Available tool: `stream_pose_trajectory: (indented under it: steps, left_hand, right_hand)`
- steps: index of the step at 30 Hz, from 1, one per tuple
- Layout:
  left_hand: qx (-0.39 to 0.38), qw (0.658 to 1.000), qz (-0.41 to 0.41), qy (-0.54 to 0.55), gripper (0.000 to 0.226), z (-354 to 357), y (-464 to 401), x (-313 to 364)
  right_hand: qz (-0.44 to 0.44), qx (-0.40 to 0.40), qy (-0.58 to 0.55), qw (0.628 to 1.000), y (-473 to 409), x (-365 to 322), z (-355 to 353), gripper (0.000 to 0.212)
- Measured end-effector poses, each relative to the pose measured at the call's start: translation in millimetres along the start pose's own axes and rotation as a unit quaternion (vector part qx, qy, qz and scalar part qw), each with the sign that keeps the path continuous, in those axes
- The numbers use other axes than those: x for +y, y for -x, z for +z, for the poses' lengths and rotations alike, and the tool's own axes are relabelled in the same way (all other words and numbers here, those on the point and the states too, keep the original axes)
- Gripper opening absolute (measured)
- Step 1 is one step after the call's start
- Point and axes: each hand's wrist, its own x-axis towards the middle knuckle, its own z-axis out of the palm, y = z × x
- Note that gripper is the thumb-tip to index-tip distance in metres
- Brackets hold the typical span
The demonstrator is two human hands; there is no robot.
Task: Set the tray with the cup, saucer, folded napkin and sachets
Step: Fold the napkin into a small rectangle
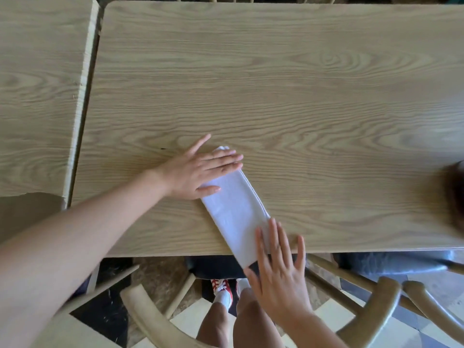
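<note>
A white napkin (236, 207), folded into a long narrow strip, lies slanted on the wooden table (301, 96), its near end hanging over the front edge. My left hand (198, 172) lies flat with fingers together on the strip's far end. My right hand (278, 270) is spread flat, its fingers resting on the near end at the table edge. Neither hand grips the cloth. No tray, cup, saucer or sachets are in view.
A second wooden table (37, 96) stands to the left across a narrow gap. Wooden chairs (381, 297) sit below the front edge. A dark blurred object (454, 194) shows at the right edge. My legs and shoes are under the table.
</note>
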Motion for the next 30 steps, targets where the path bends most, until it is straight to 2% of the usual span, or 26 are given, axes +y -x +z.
stream_pose_trajectory:
  steps: [3,5,7,10,13,15,19,23,26,30]
  left_hand:
    - [-0.007,1.000,0.024,0.003,0.068,-8,-30,2]
    - [0.004,0.999,-0.026,0.038,0.076,-5,-46,22]
    - [0.057,0.994,-0.075,0.056,0.078,3,-54,42]
    - [0.093,0.990,-0.094,0.040,0.078,12,-57,50]
    - [0.082,0.992,-0.081,0.042,0.079,10,-56,48]
    - [0.082,0.993,-0.077,0.031,0.078,8,-55,48]
    - [0.138,0.985,-0.094,0.035,0.065,-3,-49,59]
    - [0.230,0.946,-0.179,0.140,0.044,-5,-2,100]
    - [0.201,0.927,-0.227,0.220,0.035,4,34,122]
    - [0.168,0.927,-0.231,0.244,0.051,12,50,124]
  right_hand:
    - [0.005,0.001,0.001,1.000,12,-14,1,0.066]
    - [0.002,0.005,-0.005,1.000,15,-19,5,0.062]
    - [-0.002,0.016,-0.007,1.000,15,-19,9,0.058]
    - [-0.015,0.035,0.002,0.999,14,-15,10,0.059]
    - [-0.049,0.072,-0.004,0.996,12,-8,10,0.055]
    - [-0.071,0.124,-0.030,0.989,3,0,7,0.051]
    - [-0.117,0.195,-0.054,0.972,-18,24,0,0.047]
    - [-0.149,0.214,-0.069,0.963,-28,33,-5,0.032]
    - [-0.157,0.217,-0.084,0.960,-31,32,-7,0.027]
    - [-0.162,0.225,-0.119,0.953,-35,31,-17,0.025]
